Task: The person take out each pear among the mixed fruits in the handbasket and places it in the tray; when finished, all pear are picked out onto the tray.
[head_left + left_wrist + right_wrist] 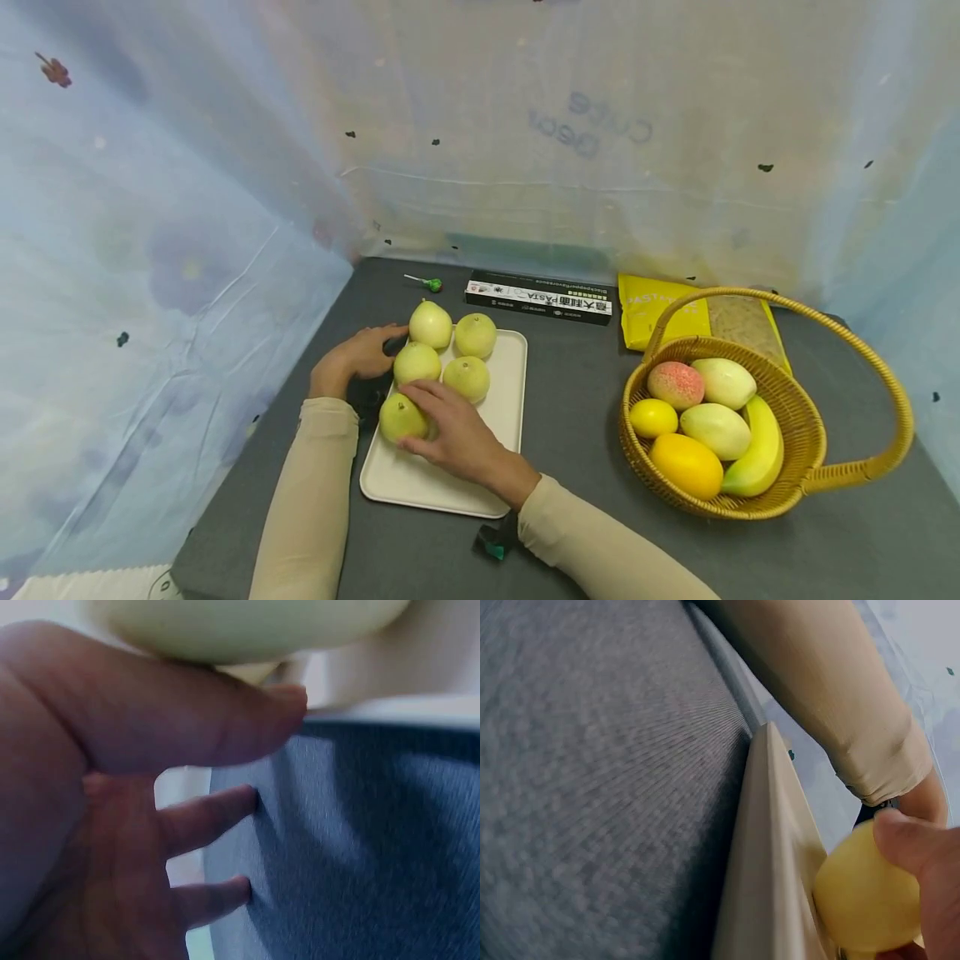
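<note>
A: Head view first: where's the front pear (400, 422), and who's got it?

B: On the pale tray (512, 392), roughly 9 o'clock from its middle. The right hand (453, 435) has thumb and fingers curled round it, so that's the nearer one. From that palm the pear's about 10 o'clock; from the left hand (365, 353), more like 5.

A: Long axis?

B: Too round to call tbh. Stem end faces up.

A: And the left?

B: Gripping nothing as far as I can see, just at the tray's 10 o'clock edge beside the second pear (417, 365).

A: Any writing?

B: Black-and-white box (538, 298), 1 o'clock from the tray: "PASTA", "意大利面", "Blackpepperflavorsauce", all upside down. Yellow bag (651, 315) at 2 o'clock starts "PASTA", rest unclear. Backdrop (480, 92) has faint turned-round letters, "Cute Bear" I think.

A: Left wrist?

B: Thumb straight just below a pale pear, fingers loosely extended toward the tabletop (360, 877). Can't tell if the thumb's touching. No lettering.

A: Right wrist?

B: Held pear at 4 o'clock in frame, thumb on it, beside the tray wall. No labels.
</note>
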### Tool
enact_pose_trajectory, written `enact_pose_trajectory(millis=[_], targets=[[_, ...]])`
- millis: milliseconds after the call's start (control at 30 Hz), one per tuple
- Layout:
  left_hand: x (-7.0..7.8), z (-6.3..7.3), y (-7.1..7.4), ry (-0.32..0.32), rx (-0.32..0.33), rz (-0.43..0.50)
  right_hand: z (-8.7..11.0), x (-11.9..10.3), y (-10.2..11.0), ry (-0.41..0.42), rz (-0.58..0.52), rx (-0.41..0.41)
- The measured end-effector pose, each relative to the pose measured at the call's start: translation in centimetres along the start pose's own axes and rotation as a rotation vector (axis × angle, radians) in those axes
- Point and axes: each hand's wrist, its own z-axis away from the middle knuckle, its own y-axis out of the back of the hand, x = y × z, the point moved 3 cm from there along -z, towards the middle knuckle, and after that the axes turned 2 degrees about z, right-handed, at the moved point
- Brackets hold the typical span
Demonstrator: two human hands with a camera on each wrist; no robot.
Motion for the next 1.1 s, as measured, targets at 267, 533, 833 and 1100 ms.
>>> enact_pose_trajectory(millis=[267,533,833,1100], targets=[[-0.1,-0.1,-0.1,-0.005,0.004,0.01,-0.3,-0.5,0.3,0.022,0.213,0.06],[-0.1,0.0,-0.1,0.0,-0.01,0.012,0.7,-0.6,2.9,-0.002,0.049,0.044],[0.2,0.0,0.1,0.009,-0.038,0.031,5.5,1.3,11.4,-0.101,-0.148,0.057],[0.0,-0.2,0.0,0.009,-0.041,0.03,11.7,3.5,19.6,-0.255,-0.199,0.146]])
